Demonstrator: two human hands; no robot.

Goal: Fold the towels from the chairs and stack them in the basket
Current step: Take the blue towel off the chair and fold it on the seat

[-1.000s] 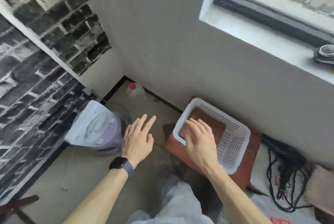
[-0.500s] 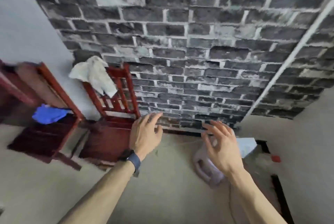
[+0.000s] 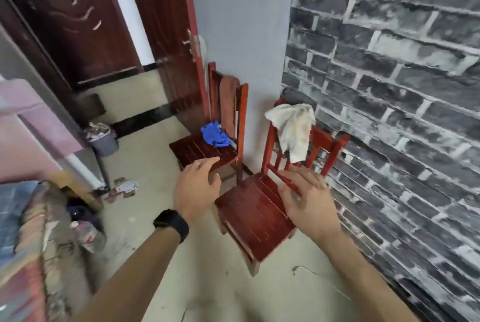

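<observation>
1. Room. The floor [image 3: 145,217] is pale and scuffed. A brick-pattern wall [image 3: 389,87] meets a plain grey wall [image 3: 241,22] at a corner, and a dark brown door [image 3: 78,22] stands beside the grey wall. A waste bin [image 3: 104,139] stands on the floor near the door. Scattered cards [image 3: 124,187] and a bottle [image 3: 88,233] lie on the floor closer to the person.

2. Chairs. Two red wooden chairs stand in the corner. The near chair [image 3: 254,212] backs onto the brick-pattern wall. The far chair [image 3: 200,150] backs onto the grey wall.

3. Towels.
- A white towel [image 3: 293,129], stained and crumpled, hangs over one end of the near chair's top rail and down across the back slats.
- A brown towel [image 3: 228,103] hangs in a narrow strip over the far chair's backrest.
- A blue towel [image 3: 214,135] lies bunched at the rear edge of the far chair's seat.

4. Hands. The left hand [image 3: 197,189], with a black watch [image 3: 171,221] at the wrist, is spread and empty over the gap between the two seats. The right hand [image 3: 309,202] has loosely curved fingers and holds nothing; it is at the near chair's lower back rail, and contact with that rail cannot be determined. The hands are apart.
</observation>
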